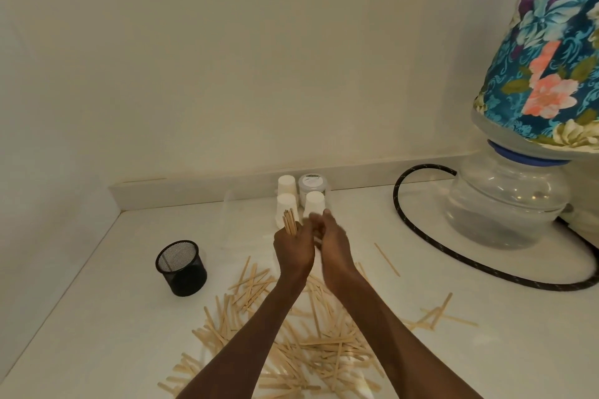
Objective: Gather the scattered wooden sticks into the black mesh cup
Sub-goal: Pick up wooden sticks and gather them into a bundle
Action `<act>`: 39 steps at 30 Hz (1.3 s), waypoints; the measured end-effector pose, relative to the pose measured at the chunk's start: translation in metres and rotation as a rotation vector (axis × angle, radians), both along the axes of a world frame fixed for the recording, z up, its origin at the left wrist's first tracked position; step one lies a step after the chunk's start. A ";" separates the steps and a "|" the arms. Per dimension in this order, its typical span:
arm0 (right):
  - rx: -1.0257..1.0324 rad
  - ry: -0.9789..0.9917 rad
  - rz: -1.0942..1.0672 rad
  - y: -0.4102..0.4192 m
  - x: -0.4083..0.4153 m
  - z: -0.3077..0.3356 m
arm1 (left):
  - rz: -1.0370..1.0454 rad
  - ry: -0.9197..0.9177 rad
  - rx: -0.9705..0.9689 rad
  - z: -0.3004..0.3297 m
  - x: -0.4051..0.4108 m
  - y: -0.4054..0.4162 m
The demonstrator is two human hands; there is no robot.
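A black mesh cup [181, 267] stands upright on the white counter at the left. Several pale wooden sticks [291, 340] lie scattered in a heap on the counter in front of me, under my forearms. My left hand [293, 249] is raised above the heap and grips a small bundle of wooden sticks [290, 221] that point upward. My right hand [334, 241] is right beside it, blurred, its fingers touching the left hand near the bundle. Whether the right hand holds a stick is unclear.
Three white paper cups [287, 201] and a lidded jar [311, 186] stand by the back wall. A large clear water bottle [505, 204] under a floral cloth sits at the right, with a black hose [418, 236] looping across the counter. Stray sticks [387, 258] lie to the right.
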State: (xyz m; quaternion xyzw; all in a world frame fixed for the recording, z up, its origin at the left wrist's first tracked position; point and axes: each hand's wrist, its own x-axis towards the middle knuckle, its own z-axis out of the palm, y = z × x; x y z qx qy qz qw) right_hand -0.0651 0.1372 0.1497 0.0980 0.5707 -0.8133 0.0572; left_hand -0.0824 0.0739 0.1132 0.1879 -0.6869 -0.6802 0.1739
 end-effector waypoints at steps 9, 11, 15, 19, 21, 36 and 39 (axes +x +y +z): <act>1.231 0.843 0.575 0.005 -0.003 0.026 | 0.021 0.088 -0.287 -0.008 0.008 -0.021; 1.106 0.824 0.536 0.002 -0.001 0.026 | -0.006 0.168 -0.347 -0.006 0.013 -0.029; 0.982 0.803 0.361 -0.005 -0.006 0.029 | 0.045 0.199 -0.477 -0.012 0.014 -0.045; 1.032 0.774 0.430 -0.017 -0.005 0.027 | 0.023 0.296 -0.506 -0.019 0.019 -0.056; 1.077 0.770 0.447 -0.024 -0.004 0.025 | -0.019 0.253 -0.510 -0.026 0.019 -0.061; 1.100 0.699 0.462 -0.047 -0.007 0.028 | -0.054 0.006 -0.598 -0.035 0.032 -0.098; 1.123 0.655 0.502 -0.050 -0.010 0.029 | -0.041 0.008 -0.593 -0.039 0.034 -0.103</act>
